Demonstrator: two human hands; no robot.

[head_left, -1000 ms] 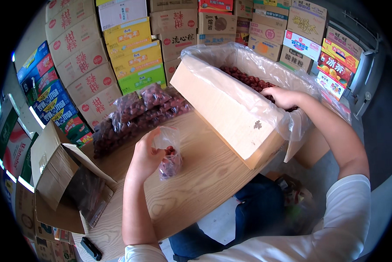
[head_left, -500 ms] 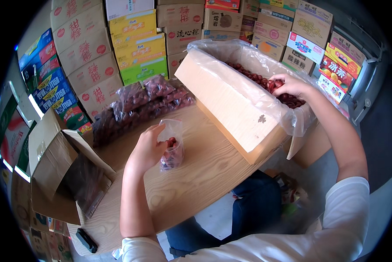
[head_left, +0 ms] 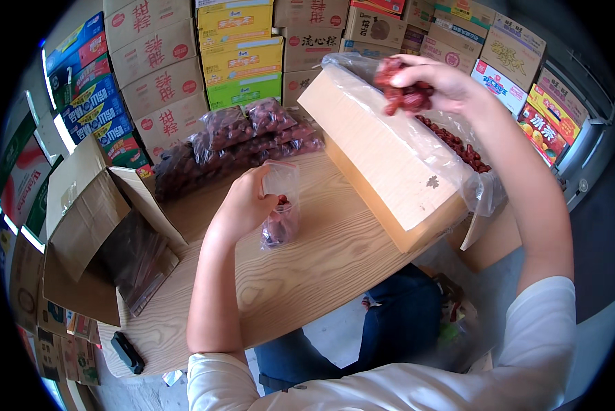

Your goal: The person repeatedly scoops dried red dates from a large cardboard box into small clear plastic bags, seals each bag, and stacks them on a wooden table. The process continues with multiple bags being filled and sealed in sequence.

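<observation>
My right hand [head_left: 439, 81] is closed round a clump of red dates [head_left: 409, 97], lifted above the large carton [head_left: 383, 154]. That carton has a clear plastic liner [head_left: 482, 188] and holds many more loose dates [head_left: 461, 147]. Over the table, my left hand [head_left: 244, 200] pinches the upper part of a clear zip bag [head_left: 280, 229]. The bag stands upright on the wood with some dates in its lower part. Behind the left hand lies a pile of filled date bags [head_left: 242, 137].
On the left of the wooden table [head_left: 307, 288] stands an open cardboard box [head_left: 78, 240] with flat plastic bags [head_left: 143, 260] in it. A small black object [head_left: 127, 353] lies by the table's near left edge. Stacked cartons [head_left: 157, 82] line the back.
My right hand has come up out of the carton and moved left, with a clump of dates in it. My left hand still holds the bag upright. The whole view has shifted slightly.
</observation>
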